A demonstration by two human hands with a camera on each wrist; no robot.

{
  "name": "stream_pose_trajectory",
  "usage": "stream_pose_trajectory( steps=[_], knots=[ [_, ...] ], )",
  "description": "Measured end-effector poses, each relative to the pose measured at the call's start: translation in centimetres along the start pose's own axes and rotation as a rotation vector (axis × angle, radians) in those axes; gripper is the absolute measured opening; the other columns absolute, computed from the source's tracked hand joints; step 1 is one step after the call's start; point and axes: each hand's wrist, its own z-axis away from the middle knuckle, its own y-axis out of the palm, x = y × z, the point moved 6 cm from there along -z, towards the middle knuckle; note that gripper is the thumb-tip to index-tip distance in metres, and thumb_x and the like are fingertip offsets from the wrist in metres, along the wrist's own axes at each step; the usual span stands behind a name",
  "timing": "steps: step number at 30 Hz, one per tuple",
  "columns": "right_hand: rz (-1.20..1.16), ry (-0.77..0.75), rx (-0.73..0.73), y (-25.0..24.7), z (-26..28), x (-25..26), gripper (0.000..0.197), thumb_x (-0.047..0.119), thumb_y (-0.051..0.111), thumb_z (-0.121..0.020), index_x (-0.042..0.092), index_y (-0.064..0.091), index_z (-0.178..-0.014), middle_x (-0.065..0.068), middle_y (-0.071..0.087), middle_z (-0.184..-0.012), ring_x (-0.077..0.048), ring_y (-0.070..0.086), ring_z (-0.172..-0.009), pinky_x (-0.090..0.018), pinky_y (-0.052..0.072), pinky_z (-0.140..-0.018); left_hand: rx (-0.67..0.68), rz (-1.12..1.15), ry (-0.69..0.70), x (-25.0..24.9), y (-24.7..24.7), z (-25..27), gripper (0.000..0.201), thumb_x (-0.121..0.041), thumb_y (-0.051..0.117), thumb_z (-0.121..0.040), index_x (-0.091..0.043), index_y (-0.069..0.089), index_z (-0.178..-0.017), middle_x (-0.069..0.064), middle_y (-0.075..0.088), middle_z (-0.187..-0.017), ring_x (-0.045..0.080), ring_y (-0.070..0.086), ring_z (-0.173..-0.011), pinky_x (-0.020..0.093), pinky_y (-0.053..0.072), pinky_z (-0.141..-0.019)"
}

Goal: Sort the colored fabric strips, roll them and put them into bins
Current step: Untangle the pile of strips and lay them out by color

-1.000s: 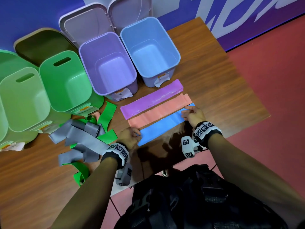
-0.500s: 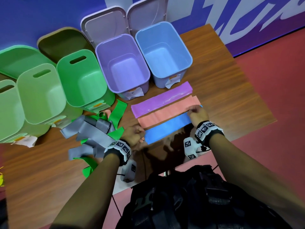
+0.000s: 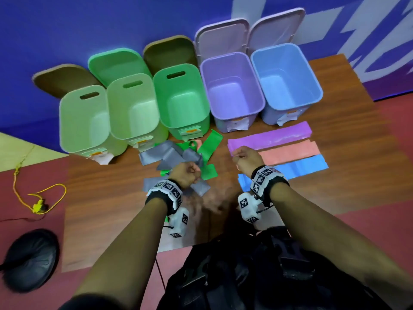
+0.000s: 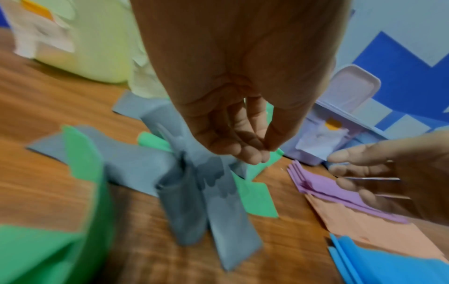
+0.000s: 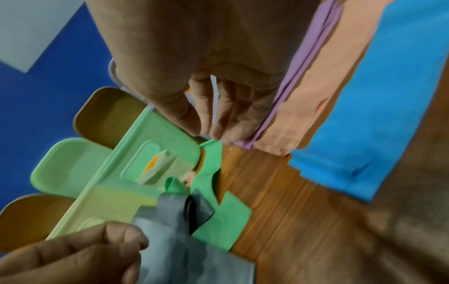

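Three strips lie sorted and flat at 3 o'clock on the desk (image 3: 348,186): the purple strip (image 3: 270,136) nearest the bins, the salmon strip (image 3: 290,152) beside it, and the blue strip (image 3: 304,167) nearest you. The unsorted heap of grey strips (image 3: 165,156) and green strips (image 3: 211,144) sits at 10 o'clock from your hands, just in front of the green bins. Your left hand (image 3: 185,176) hovers over that heap with fingers loosely curled and thumb close to the fingertips; the left wrist view shows nothing held in it. Your right hand (image 3: 245,156) hangs above the near-left end of the purple strip, fingers half curled and, on the right wrist view, holding nothing. The step in hand appears to be drawing the next strip from the heap. Take one grey strip by a free end rather than the middle, since the grey and green pieces overlap and cross, and a grab at the knot would likely drag several together. Lift slowly and let the others fall away, steadying them with the other hand. Lay it flat, parallel to the three sorted strips. Open desk lies at 6 to 8 o'clock, below the heap, which offers the best room for laying out and rolling. The near desk edge runs close to your wrists, and the blue strip lies not far from it, so avoid sweeping toward 5 o'clock. The purple bin (image 3: 232,86) and blue bin (image 3: 288,74) stand open and empty at 12 to 1 o'clock.
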Motion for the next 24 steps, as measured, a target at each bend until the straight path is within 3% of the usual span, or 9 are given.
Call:
stream_pose_trajectory(
  steps=[2,4,7,10,12,15,17,20,24],
  knots=[
    [0.007,-0.05,0.05,2.7,0.4,2.0,0.016,0.005,0.06,-0.085,0.02,0.065,-0.088,-0.006,0.07,-0.1,-0.023,0.063,-0.097,-0.022,0.047,-0.079,-0.031,-0.03,0.004,1.4,-2.0,0.7,0.02,-0.009,0.063,-0.089,-0.021,0.06,-0.073,0.004,0.067,-0.064,0.027,0.065,-0.068,0.041,0.056,-0.077],
    [0.05,-0.096,0.098,5.1,0.8,3.6,0.015,0.004,0.061,-0.085,0.014,0.068,-0.095,-0.005,0.069,-0.096,-0.02,0.063,-0.095,-0.016,0.043,-0.068,-0.069,-0.032,-0.002,2.8,-3.6,1.7,0.02,-0.008,0.063,-0.088,-0.021,0.059,-0.074,0.005,0.067,-0.067,0.028,0.065,-0.069,0.044,0.056,-0.075],
    [0.091,-0.126,0.136,8.4,1.3,5.0,0.013,0.004,0.063,-0.086,0.012,0.067,-0.095,-0.004,0.066,-0.089,-0.019,0.06,-0.086,-0.008,0.04,-0.061,-0.138,-0.068,0.005,4.5,-5.7,3.0,0.017,-0.008,0.062,-0.087,-0.02,0.06,-0.076,0.007,0.069,-0.073,0.026,0.066,-0.071,0.039,0.056,-0.074],
    [0.115,-0.16,0.141,10.9,1.9,5.9,0.02,-0.004,0.057,-0.086,0.0,0.067,-0.102,-0.006,0.062,-0.091,-0.017,0.055,-0.086,-0.003,0.038,-0.059,-0.18,-0.097,0.0,6.1,-7.0,3.8,0.01,-0.01,0.064,-0.087,-0.018,0.062,-0.081,0.006,0.067,-0.082,0.027,0.065,-0.081,0.037,0.054,-0.077],
    [0.157,-0.166,0.179,12.4,2.2,6.2,0.022,-0.004,0.052,-0.086,0.001,0.068,-0.1,-0.006,0.063,-0.094,-0.017,0.055,-0.088,-0.005,0.038,-0.062,-0.19,-0.084,0.0,7.2,-7.5,4.0,0.011,-0.01,0.065,-0.086,-0.019,0.061,-0.082,0.004,0.065,-0.084,0.027,0.064,-0.085,0.034,0.051,-0.076],
    [0.3,-0.174,0.253,14.2,2.3,6.2,0.02,0.003,0.051,-0.087,0.02,0.062,-0.087,0.007,0.061,-0.087,-0.021,0.061,-0.095,-0.027,0.05,-0.082,-0.19,-0.033,-0.013,8.4,-7.5,4.1,0.009,-0.006,0.063,-0.087,-0.015,0.062,-0.085,0.001,0.063,-0.082,0.021,0.059,-0.081,0.026,0.043,-0.073],
    [0.389,-0.194,0.279,14.9,2.4,6.1,0.02,0.006,0.051,-0.087,0.024,0.059,-0.085,0.007,0.063,-0.089,-0.024,0.062,-0.097,-0.034,0.051,-0.087,-0.176,-0.01,-0.027,8.8,-7.2,4.0,0.011,-0.006,0.064,-0.086,-0.017,0.061,-0.084,-0.006,0.061,-0.075,0.019,0.058,-0.078,0.025,0.042,-0.073],
    [0.455,-0.188,0.293,15.2,2.3,5.7,0.019,0.007,0.051,-0.087,0.02,0.062,-0.094,0.003,0.065,-0.1,-0.019,0.057,-0.094,-0.027,0.045,-0.081,-0.162,-0.008,-0.034,9.3,-6.9,3.7,0.012,-0.011,0.066,-0.085,-0.021,0.061,-0.084,-0.008,0.062,-0.076,0.018,0.06,-0.079,0.027,0.047,-0.075],
    [0.405,-0.129,0.282,15.0,1.5,4.6,0.016,0.006,0.054,-0.087,0.019,0.06,-0.092,0.005,0.058,-0.092,-0.017,0.054,-0.089,-0.023,0.039,-0.076,-0.159,0.005,-0.034,9.2,-7.1,3.1,0.014,-0.008,0.065,-0.084,-0.021,0.061,-0.082,-0.002,0.064,-0.078,0.019,0.059,-0.077,0.03,0.048,-0.076]
  ],
)
